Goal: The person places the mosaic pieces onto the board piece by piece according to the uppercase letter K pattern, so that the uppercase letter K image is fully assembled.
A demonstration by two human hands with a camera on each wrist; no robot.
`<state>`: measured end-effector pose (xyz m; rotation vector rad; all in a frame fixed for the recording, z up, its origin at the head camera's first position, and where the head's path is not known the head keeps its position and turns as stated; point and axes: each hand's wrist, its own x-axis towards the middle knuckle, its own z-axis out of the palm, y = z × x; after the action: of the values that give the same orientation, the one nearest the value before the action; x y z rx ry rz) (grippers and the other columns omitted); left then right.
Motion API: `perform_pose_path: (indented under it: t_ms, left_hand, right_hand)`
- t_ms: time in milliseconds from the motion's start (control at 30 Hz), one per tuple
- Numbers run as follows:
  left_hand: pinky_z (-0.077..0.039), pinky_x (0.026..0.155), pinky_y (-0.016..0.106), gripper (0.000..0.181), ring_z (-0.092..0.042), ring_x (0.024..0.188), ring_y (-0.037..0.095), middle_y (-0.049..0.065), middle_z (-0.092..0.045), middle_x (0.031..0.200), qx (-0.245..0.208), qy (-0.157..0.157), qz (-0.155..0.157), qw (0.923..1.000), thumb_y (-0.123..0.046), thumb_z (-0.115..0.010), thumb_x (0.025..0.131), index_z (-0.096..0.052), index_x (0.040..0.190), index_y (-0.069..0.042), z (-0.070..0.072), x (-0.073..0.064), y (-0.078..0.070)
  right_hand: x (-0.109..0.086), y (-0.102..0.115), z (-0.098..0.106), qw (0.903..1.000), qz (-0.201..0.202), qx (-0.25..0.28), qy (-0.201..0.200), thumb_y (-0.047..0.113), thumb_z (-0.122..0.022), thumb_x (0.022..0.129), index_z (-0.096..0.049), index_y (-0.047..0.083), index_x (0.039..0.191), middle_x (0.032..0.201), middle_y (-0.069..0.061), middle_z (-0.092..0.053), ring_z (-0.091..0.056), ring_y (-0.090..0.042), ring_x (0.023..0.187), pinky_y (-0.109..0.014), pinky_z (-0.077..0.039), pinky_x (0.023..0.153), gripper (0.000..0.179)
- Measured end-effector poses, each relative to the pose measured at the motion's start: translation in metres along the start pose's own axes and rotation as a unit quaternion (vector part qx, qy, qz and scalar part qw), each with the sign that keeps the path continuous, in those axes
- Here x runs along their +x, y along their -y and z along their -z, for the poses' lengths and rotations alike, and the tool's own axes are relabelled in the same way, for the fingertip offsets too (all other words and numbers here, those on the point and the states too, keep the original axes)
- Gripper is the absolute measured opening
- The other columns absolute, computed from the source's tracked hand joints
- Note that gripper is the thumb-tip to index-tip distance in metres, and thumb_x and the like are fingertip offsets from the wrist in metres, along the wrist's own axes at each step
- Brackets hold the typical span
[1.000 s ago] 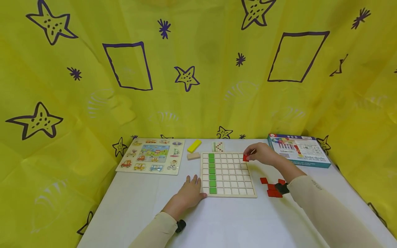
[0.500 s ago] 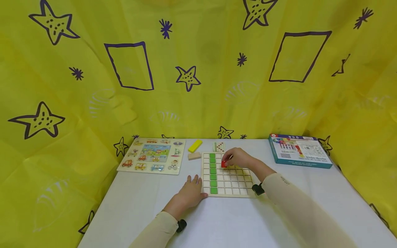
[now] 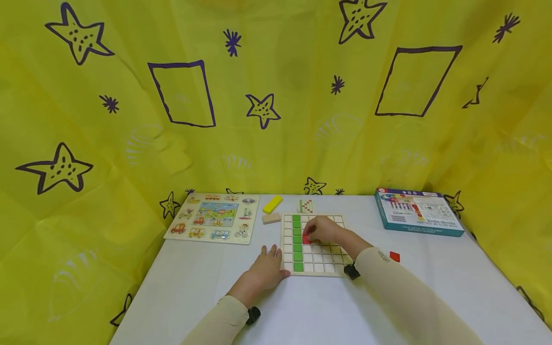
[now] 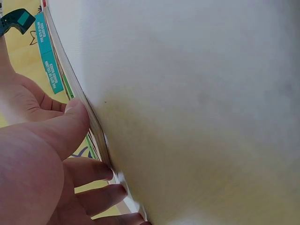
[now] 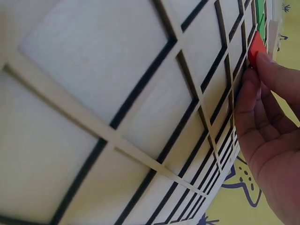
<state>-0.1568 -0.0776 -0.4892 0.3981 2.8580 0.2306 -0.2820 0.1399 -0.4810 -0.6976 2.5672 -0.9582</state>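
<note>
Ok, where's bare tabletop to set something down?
Free: the table between the sleeves, in front of the grid board; also between puzzle board and left hand. Crowded: the grid board's far-left corner, by the wooden block, yellow block and card.

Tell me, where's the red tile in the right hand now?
In the head view, the right hand pinches the red tile at the grid board, just right of the green tiles.
</note>
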Motion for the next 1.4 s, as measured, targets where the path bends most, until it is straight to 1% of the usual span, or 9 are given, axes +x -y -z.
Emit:
perform_pose_path:
  t_ms: [233,467,633,767,867,1000,1133,1233,1400]
  left_hand:
    - [-0.032,0.116,0.051,0.073,-0.03,0.144,0.048,0.022,-0.038,0.156,0.004,-0.001,0.001,1.0,-0.045,-0.061,0.098,-0.044,0.148,0.005,-0.003,0.001,0.001]
    - [-0.029,0.118,0.05,0.074,-0.028,0.145,0.046,0.021,-0.037,0.157,0.004,0.002,0.005,1.0,-0.045,-0.062,0.098,-0.043,0.149,0.004,-0.002,0.0,0.0]
    - [-0.03,0.117,0.05,0.074,-0.029,0.145,0.046,0.021,-0.037,0.157,0.011,0.004,0.004,0.9999,-0.046,-0.061,0.098,-0.043,0.149,0.004,-0.002,0.0,-0.001]
    - [-0.03,0.117,0.05,0.073,-0.029,0.145,0.045,0.021,-0.037,0.157,0.013,0.006,0.005,0.9999,-0.046,-0.061,0.098,-0.043,0.149,0.004,-0.001,-0.001,-0.001]
    - [-0.03,0.117,0.05,0.073,-0.028,0.146,0.045,0.02,-0.037,0.157,0.011,0.007,0.006,0.9999,-0.046,-0.061,0.098,-0.043,0.149,0.004,-0.001,-0.001,-0.002]
    - [-0.03,0.117,0.05,0.074,-0.028,0.146,0.046,0.02,-0.037,0.157,0.008,0.006,0.008,0.9999,-0.046,-0.061,0.098,-0.043,0.149,0.004,-0.002,0.0,-0.001]
    - [-0.03,0.117,0.049,0.074,-0.028,0.146,0.046,0.021,-0.036,0.158,0.008,0.004,0.008,0.9999,-0.046,-0.061,0.098,-0.043,0.15,0.004,-0.003,0.001,-0.001]
    - [-0.03,0.117,0.049,0.074,-0.028,0.145,0.046,0.021,-0.036,0.157,0.012,0.002,0.005,0.9999,-0.046,-0.061,0.098,-0.043,0.149,0.004,-0.004,0.002,0.0]
    - [-0.031,0.117,0.05,0.073,-0.029,0.145,0.047,0.023,-0.037,0.157,0.016,0.0,-0.002,0.9999,-0.045,-0.06,0.099,-0.043,0.149,0.005,-0.003,0.003,0.0]
  right_hand:
    - [-0.002,0.002,-0.006,0.9999,-0.007,-0.011,-0.001,-0.002,-0.074,0.087,-0.074,0.007,0.086,0.081,0.002,-0.065,-0.056,-0.015,0.077,-0.028,-0.049,0.069,0.008]
    - [-0.002,0.003,-0.009,0.9995,-0.015,-0.029,-0.004,0.0,-0.073,0.089,-0.073,0.008,0.088,0.083,0.002,-0.065,-0.055,-0.016,0.081,-0.031,-0.049,0.075,0.008]
    - [-0.002,0.002,-0.009,0.9993,-0.016,-0.035,-0.004,0.001,-0.073,0.09,-0.073,0.01,0.088,0.083,0.003,-0.065,-0.055,-0.015,0.081,-0.032,-0.049,0.076,0.009]
    - [-0.004,0.0,-0.007,0.9996,-0.005,-0.028,-0.007,0.003,-0.072,0.091,-0.074,0.008,0.09,0.085,0.003,-0.066,-0.055,-0.015,0.082,-0.032,-0.049,0.076,0.006]
    - [-0.006,-0.002,-0.003,0.9998,-0.009,-0.013,-0.01,0.007,-0.071,0.094,-0.074,0.008,0.093,0.089,0.003,-0.066,-0.055,-0.016,0.083,-0.031,-0.048,0.074,0.003]
    - [-0.011,-0.003,0.008,0.9995,-0.024,0.001,-0.018,0.009,-0.07,0.095,-0.074,0.009,0.097,0.094,0.002,-0.066,-0.055,-0.017,0.085,-0.032,-0.049,0.074,0.005]
    - [-0.023,-0.004,0.029,0.9991,-0.03,0.002,-0.029,0.007,-0.068,0.096,-0.073,0.006,0.102,0.096,-0.001,-0.067,-0.057,-0.019,0.085,-0.034,-0.051,0.076,0.008]
    - [-0.037,-0.011,0.049,0.999,-0.024,-0.002,-0.039,0.006,-0.068,0.096,-0.073,0.002,0.105,0.096,-0.003,-0.067,-0.058,-0.021,0.084,-0.034,-0.052,0.073,0.011]
    - [-0.068,-0.03,0.08,0.9981,-0.027,-0.004,-0.055,0.008,-0.068,0.096,-0.072,0.0,0.107,0.096,-0.004,-0.069,-0.062,-0.031,0.085,-0.033,-0.052,0.07,0.014]
